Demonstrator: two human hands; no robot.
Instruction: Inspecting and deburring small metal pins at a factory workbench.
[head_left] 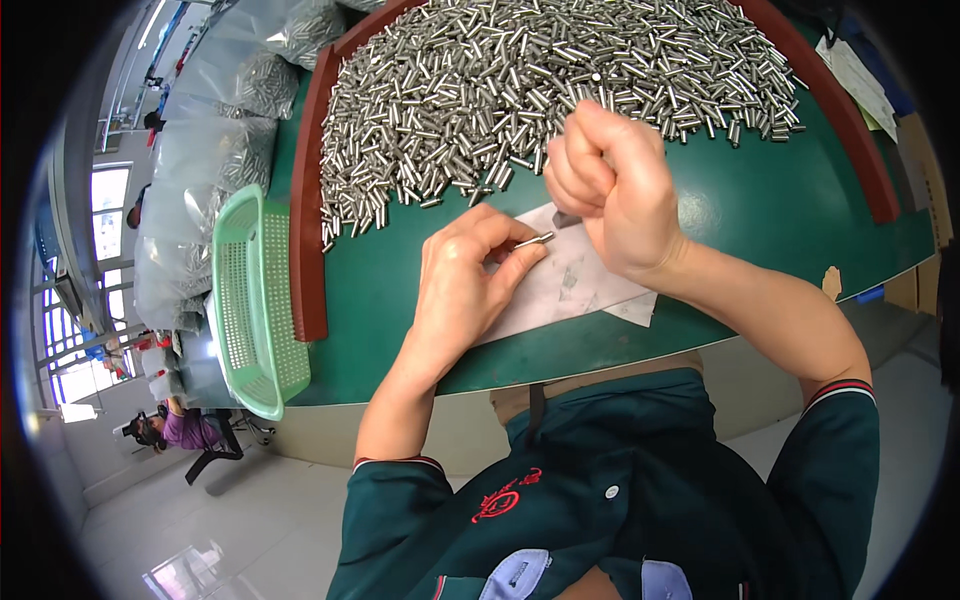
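My left fingers (520,266) are pinching one metal pin (541,239) by the tips, thumb against index, gap closed down to the pin's thickness. Pin is sitting out in the air over the white paper (590,280), one end poking past the fingertips. My right fingers (577,182) are curling into a closed fist, raised just beside and a bit farther out than the left. Can't tell what, if anything, they're gripping inside. A small dark piece (566,218) is showing right under that fist; can't tell whether it's being held or just lying there.

White paper is lying at a slant on the green surface (740,205), partly under both hands, dark smudges on it. Beyond my hands, a big heap of pins (540,95) is spreading across the surface. A red-brown rail (309,200) is bordering it on the left, another red-brown strip (850,125) on the right.

Outside the left one, a light green basket (277,310) with perforated walls is standing close by. Clear bags (245,155) of pins are lining up past it. Farther off left, a person in purple (190,430) is sitting near the windows.
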